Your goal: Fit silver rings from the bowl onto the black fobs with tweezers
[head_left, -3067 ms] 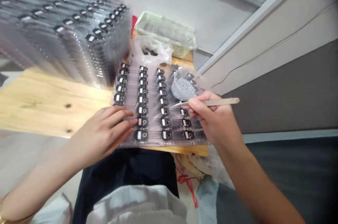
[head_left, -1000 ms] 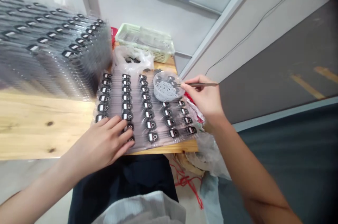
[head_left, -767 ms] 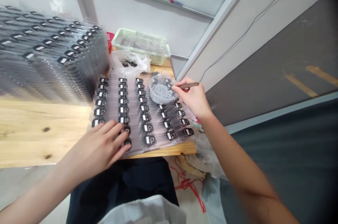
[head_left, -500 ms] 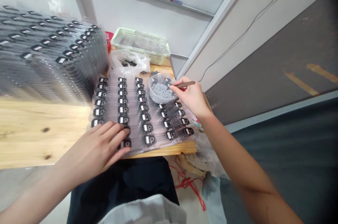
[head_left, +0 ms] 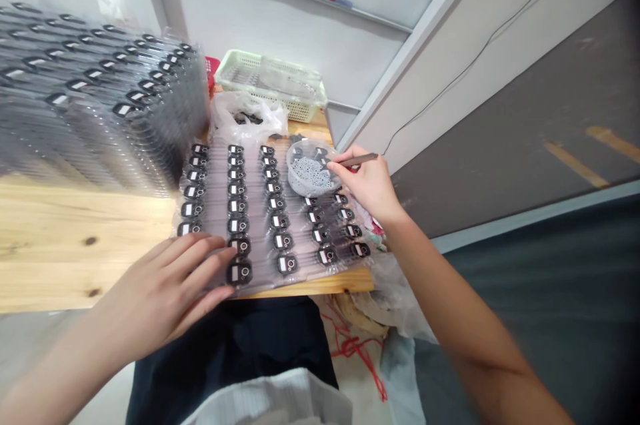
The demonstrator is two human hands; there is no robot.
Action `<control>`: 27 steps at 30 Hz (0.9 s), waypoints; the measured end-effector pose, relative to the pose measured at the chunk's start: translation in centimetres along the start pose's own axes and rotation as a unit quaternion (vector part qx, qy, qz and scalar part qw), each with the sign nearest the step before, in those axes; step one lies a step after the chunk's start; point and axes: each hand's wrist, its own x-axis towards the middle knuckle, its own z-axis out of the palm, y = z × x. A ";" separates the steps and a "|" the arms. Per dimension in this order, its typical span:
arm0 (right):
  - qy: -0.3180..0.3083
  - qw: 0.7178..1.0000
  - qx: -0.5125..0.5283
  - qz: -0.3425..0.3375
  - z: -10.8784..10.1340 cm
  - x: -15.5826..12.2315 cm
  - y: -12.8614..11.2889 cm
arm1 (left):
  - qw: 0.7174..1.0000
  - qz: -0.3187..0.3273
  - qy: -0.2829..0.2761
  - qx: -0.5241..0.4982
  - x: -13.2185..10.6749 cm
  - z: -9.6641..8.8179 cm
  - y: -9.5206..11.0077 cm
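Observation:
A clear plastic tray holds rows of small black parts, each with a white rectangle and most with a ring mark. My left hand lies over its front left corner, fingers stretched out, fingertips beside the black part nearest me. Pinched in my right hand is a slim brown pair of tweezers, its tip at the right side of a clear round tub. Inside the tub are many tiny pale grey ring-like pieces. The tub stands on the tray's far right part, covering some black parts.
A tall stack of filled clear trays stands on the wooden table at left. Behind are a white plastic bag with dark pieces and a pale green basket. Red string lies on the floor.
My left hand has slid a little left and back, uncovering the black parts at the front of the second row. My right hand stays at the tub with the tweezers. The view shifts slightly.

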 end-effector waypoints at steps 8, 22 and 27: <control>-0.016 1.000 -0.016 -0.008 0.0 0.2 0.1 | 1.000 -0.005 0.007 0.013 -0.6 -0.2 -0.1; 0.049 0.997 0.053 0.006 -1.5 -1.4 -2.7 | 0.998 -0.050 0.019 -0.012 -1.9 -0.2 0.6; -0.095 0.978 0.166 0.082 -0.8 -5.5 -5.5 | 0.995 -0.084 0.029 -0.036 -1.9 0.2 2.1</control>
